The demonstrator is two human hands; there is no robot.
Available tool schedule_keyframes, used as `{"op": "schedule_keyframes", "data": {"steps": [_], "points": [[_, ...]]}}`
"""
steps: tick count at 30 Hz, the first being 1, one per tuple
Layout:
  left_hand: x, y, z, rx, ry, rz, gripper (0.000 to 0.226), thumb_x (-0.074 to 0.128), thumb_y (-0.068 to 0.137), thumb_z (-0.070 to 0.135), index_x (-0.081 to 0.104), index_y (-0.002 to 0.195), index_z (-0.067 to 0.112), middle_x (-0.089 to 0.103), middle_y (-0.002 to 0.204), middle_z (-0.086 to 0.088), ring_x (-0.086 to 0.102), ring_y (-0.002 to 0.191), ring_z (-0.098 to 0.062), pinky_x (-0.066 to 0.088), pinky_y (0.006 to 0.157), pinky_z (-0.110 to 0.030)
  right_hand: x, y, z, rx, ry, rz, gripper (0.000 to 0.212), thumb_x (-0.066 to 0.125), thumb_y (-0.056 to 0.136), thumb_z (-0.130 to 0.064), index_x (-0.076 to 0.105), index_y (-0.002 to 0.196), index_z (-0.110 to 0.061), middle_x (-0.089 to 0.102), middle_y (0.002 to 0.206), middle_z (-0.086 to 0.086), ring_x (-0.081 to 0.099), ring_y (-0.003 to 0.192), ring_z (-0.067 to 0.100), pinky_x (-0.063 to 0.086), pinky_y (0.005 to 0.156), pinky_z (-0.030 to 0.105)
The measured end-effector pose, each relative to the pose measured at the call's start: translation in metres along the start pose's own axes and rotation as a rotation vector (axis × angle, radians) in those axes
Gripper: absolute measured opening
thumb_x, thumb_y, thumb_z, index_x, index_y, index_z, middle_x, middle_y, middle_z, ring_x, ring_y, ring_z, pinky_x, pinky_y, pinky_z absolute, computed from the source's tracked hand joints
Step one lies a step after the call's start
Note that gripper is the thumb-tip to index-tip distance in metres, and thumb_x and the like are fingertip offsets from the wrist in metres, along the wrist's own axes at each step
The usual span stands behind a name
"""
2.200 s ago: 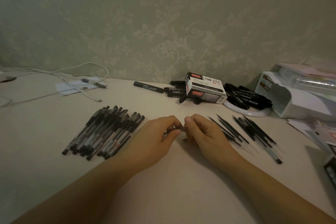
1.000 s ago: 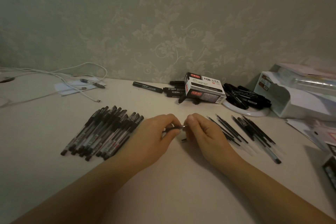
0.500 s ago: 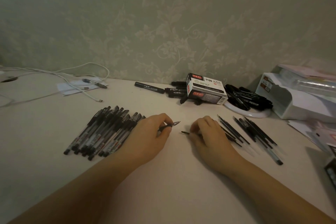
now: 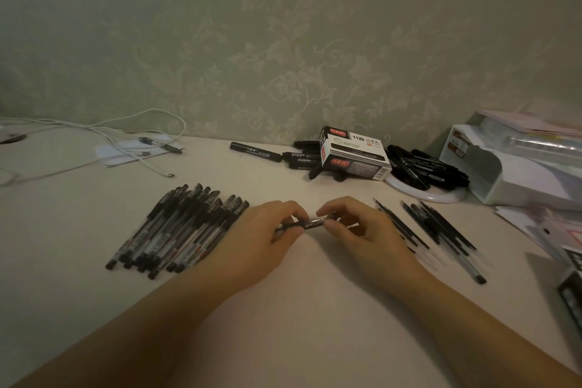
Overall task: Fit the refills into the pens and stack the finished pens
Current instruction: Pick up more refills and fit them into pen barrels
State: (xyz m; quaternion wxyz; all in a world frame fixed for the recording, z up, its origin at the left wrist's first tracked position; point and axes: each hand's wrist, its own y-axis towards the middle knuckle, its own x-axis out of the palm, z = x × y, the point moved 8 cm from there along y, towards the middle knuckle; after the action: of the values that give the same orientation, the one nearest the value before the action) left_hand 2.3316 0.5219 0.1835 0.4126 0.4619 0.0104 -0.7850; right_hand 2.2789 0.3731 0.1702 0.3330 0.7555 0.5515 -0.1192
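Observation:
Both hands meet over the middle of the pale table (image 4: 299, 309). My left hand (image 4: 261, 246) grips the barrel of a dark pen (image 4: 302, 224) that lies roughly level between the hands. My right hand (image 4: 362, 236) pinches the pen's tip end, where a small cap (image 4: 316, 223) sits between thumb and forefinger. A row of several finished pens (image 4: 179, 230) lies to the left. Several loose refills and barrels (image 4: 431, 230) lie to the right, partly behind my right hand.
A pen box marked 1120 (image 4: 352, 154) stands at the back, with black markers (image 4: 274, 154) beside it and more on a white plate (image 4: 425, 195). A white organiser (image 4: 510, 173) stands at the back right, white cables (image 4: 110, 142) at the back left, papers (image 4: 541, 230) at the right edge.
Half a second ago the hands were apart, the left holding the pen and the right resting on the table by a small piece. Now they have come together on the pen.

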Motion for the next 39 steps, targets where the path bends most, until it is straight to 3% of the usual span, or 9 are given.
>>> {"op": "schedule_keyframes", "data": {"steps": [6,11,16,21,26,39], "points": [[0.001,0.0,-0.001,-0.018,-0.046,0.013,0.016,0.056,0.095,0.028,0.059,0.111,0.03,0.062,0.09,0.011,0.057,0.078,-0.003,0.045,0.068,-0.015,-0.001,0.0,0.004,0.043,0.086,0.02,0.018,0.067,0.092,-0.023,0.065,0.1,-0.039,0.07,0.092,-0.012,0.065,0.089,0.006,0.049,0.077,0.021],[0.0,0.001,-0.003,-0.022,-0.055,0.023,0.011,0.054,0.096,0.026,0.064,0.102,0.024,0.06,0.081,0.011,0.056,0.075,-0.004,0.042,0.065,-0.018,0.0,0.003,0.001,0.055,0.298,0.015,0.008,0.064,0.094,-0.017,0.069,0.098,-0.021,0.076,0.083,-0.003,0.068,0.078,0.007,0.05,0.068,0.015],[0.002,0.0,0.004,0.059,0.009,-0.002,0.01,0.053,0.096,0.026,0.062,0.098,0.021,0.06,0.078,0.006,0.055,0.072,-0.009,0.046,0.066,-0.03,0.01,0.003,0.005,0.065,0.317,-0.087,0.007,0.062,0.095,-0.015,0.068,0.097,-0.013,0.075,0.076,0.0,0.061,0.064,-0.002,0.045,0.064,0.01],[0.004,0.001,0.001,0.066,0.024,0.02,0.009,0.053,0.096,0.029,0.061,0.095,0.027,0.056,0.073,0.01,0.051,0.066,-0.005,0.041,0.06,-0.025,0.012,0.004,0.007,0.082,0.323,-0.1,0.007,0.062,0.096,-0.017,0.069,0.097,-0.016,0.077,0.08,0.0,0.064,0.07,-0.001,0.047,0.066,0.01],[0.008,0.003,-0.013,-0.058,-0.086,0.055,0.007,0.058,0.092,0.03,0.063,0.089,0.033,0.06,0.07,0.011,0.052,0.057,0.0,0.039,0.056,-0.021,0.011,0.007,0.007,0.101,0.347,-0.091,0.008,0.063,0.095,-0.016,0.071,0.098,-0.015,0.078,0.082,0.0,0.065,0.073,0.006,0.051,0.071,0.014],[0.003,0.003,-0.007,-0.056,-0.102,0.042,0.008,0.059,0.092,0.026,0.065,0.087,0.028,0.058,0.068,0.009,0.05,0.056,0.001,0.036,0.056,-0.019,0.012,0.006,0.002,0.079,0.346,-0.103,0.01,0.062,0.095,-0.013,0.071,0.098,-0.016,0.078,0.083,0.0,0.069,0.076,0.004,0.05,0.072,0.012]]}}
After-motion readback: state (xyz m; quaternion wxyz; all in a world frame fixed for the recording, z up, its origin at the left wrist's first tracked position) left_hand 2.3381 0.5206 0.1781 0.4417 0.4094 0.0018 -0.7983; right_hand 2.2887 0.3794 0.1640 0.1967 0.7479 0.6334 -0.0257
